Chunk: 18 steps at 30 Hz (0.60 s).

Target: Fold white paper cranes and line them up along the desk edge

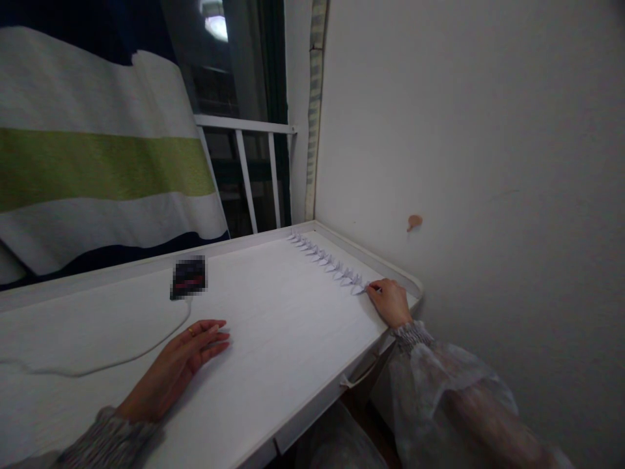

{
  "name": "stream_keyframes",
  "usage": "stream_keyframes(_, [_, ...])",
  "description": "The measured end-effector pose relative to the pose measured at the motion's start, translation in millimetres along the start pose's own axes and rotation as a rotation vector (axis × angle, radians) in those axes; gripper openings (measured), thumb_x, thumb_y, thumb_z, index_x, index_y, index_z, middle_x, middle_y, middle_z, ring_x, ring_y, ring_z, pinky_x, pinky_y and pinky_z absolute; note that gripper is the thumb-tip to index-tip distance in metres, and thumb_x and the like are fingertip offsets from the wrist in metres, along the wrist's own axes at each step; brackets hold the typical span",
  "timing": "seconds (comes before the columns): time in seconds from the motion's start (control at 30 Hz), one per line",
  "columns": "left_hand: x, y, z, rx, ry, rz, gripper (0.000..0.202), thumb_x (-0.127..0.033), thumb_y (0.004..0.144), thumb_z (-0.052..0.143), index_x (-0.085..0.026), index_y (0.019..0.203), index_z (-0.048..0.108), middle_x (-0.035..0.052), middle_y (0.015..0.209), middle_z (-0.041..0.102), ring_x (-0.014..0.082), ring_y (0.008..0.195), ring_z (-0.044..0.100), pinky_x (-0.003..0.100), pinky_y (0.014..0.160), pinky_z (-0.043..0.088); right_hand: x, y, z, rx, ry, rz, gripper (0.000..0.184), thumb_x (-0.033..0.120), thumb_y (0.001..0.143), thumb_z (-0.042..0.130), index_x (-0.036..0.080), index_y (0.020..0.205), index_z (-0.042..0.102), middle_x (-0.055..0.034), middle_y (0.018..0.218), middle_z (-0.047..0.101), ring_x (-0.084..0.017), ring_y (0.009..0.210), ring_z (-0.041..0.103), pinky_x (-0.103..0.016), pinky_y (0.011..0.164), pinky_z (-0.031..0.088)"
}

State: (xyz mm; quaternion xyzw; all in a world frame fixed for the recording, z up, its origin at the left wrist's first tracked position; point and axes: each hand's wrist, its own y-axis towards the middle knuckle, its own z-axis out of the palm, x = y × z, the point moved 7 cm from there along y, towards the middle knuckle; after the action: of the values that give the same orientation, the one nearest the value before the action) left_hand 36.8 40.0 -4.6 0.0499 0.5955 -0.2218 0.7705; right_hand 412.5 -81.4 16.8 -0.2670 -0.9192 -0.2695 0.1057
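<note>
My left hand (188, 355) lies flat on the white table (273, 339), fingers stretched out, a ring on one finger, holding nothing. My right hand (389, 301) rests near the table's right edge, fingers curled and pinching the nearest small folded white paper piece (360, 287). That piece ends a row of several folded paper pieces (322, 258) running toward the far right corner.
A dark small device (188, 277) lies on the table with a white cable (122, 355) curving off to the left. A striped white, green and dark cloth (97, 163) hangs behind. White railing (244, 169) and a wall (463, 163) bound the table.
</note>
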Motion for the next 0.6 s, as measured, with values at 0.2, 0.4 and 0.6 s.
stream_keyframes(0.2, [0.2,-1.6,1.1,-0.004,-0.006,-0.014,0.017,-0.016,0.057,0.069,-0.016,0.073,0.064,0.0024,0.087,0.063,0.016,0.077,0.059,0.024,0.075,0.051,-1.0,1.0,3.2,0.011,0.016,-0.006,0.026,0.032,0.076,0.045,0.017,0.077,0.067,-0.0095,0.081,0.066,-0.022,0.079,0.056,-0.032,0.069,0.037])
stream_keyframes(0.4, [1.1,1.3,-1.1,0.011,0.0,-0.002,0.018,-0.018,0.057,0.069,-0.016,0.074,0.064,0.0029,0.088,0.062,0.0168,0.078,0.059,0.025,0.074,0.052,-2.7,0.2,4.4,0.009,0.049,-0.01,0.027,0.032,0.076,0.045,0.016,0.078,0.066,-0.0095,0.08,0.065,-0.021,0.077,0.056,-0.031,0.069,0.038])
stream_keyframes(0.6, [1.3,2.1,-1.5,0.019,0.035,0.006,0.02,-0.022,0.057,0.068,-0.016,0.076,0.064,0.0021,0.09,0.061,0.0153,0.08,0.058,0.026,0.078,0.049,-4.3,-1.7,4.5,-0.03,0.095,0.01,0.027,0.031,0.074,0.046,0.012,0.084,0.063,-0.0097,0.084,0.064,-0.021,0.078,0.055,-0.032,0.071,0.039])
